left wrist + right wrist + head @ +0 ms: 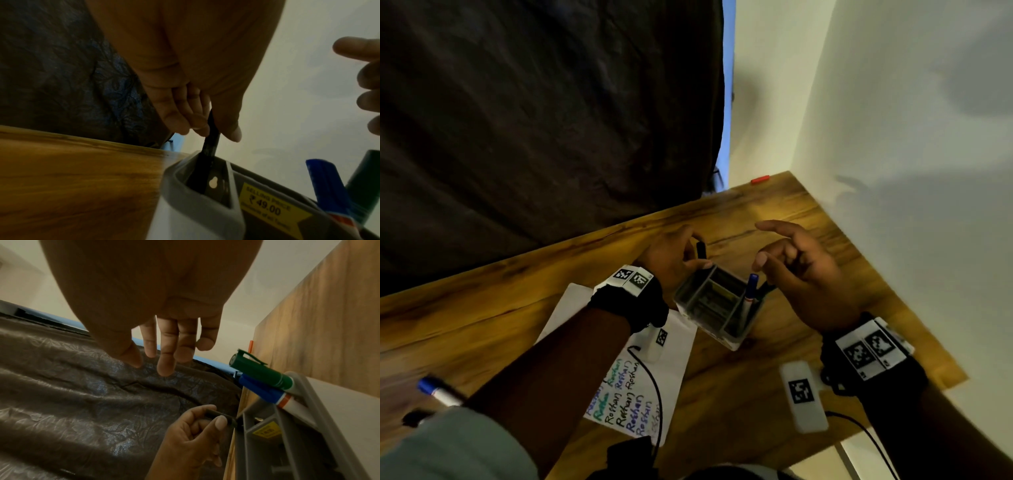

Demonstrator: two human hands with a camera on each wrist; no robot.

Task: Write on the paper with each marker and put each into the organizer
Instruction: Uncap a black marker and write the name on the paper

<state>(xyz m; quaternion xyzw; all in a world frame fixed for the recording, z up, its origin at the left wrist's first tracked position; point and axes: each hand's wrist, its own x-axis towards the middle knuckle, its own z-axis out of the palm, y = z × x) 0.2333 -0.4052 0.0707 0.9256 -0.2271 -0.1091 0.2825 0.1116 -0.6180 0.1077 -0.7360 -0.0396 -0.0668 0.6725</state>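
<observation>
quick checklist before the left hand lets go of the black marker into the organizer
1. Black marker tip inside a compartment of the organizer: ok, its lower end is below the rim in the left wrist view.
2. Left hand grips the marker: ok, thumb and fingers pinch its upper part.
3. Right hand out of the way: ok, it hovers open, holding nothing.
4. Chosen compartment free of other markers: ok, the blue marker and green marker stand in a different compartment.
5. Marker capped: cannot tell.
6. Markers left on the table: not ok, another blue-capped marker lies by the left sleeve.
</observation>
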